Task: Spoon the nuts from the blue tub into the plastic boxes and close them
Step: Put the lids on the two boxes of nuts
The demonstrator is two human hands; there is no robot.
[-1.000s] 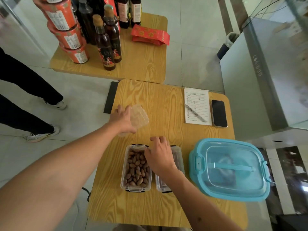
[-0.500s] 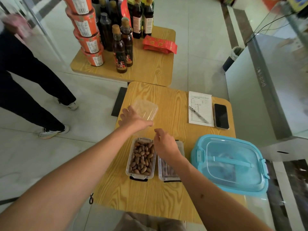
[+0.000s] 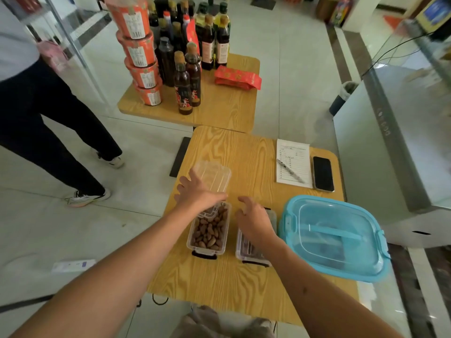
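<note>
Since half a second ago, my left hand [image 3: 195,195] has carried the clear ribbed plastic lid [image 3: 214,175] nearer the open clear plastic box of brown nuts [image 3: 210,231], and the lid's near edge now overlaps that box's far end. Left hand: thumb and fingers curled on the lid's near left part, holding it tilted above the light wood-grain table [image 3: 239,152]. Right hand [image 3: 253,219]: holding nothing, fingers loosely bent, hovering over the far end of the second clear plastic box [image 3: 251,250]. Second box: just right of the first, dark contents showing through, partly hidden by my wrist; whether its lid is fully seated I cannot tell. Both boxes: black latch at the near end. Light blue square plastic tub [image 3: 334,237]: right of the boxes at the table's right edge, its translucent lid with a blue handle on top. Printed paper sheet [image 3: 292,162]: far right of the table, a pen [image 3: 290,170] lying on it. Black smartphone [image 3: 323,173]: just right of the sheet. Second wooden table [image 3: 219,111]: beyond mine, bearing dark glass bottles [image 3: 185,86], a stack of orange round tubs [image 3: 141,54] and a red foil packet [image 3: 238,78]. Person in dark trousers [image 3: 48,123]: standing on the tiled floor at left.
</note>
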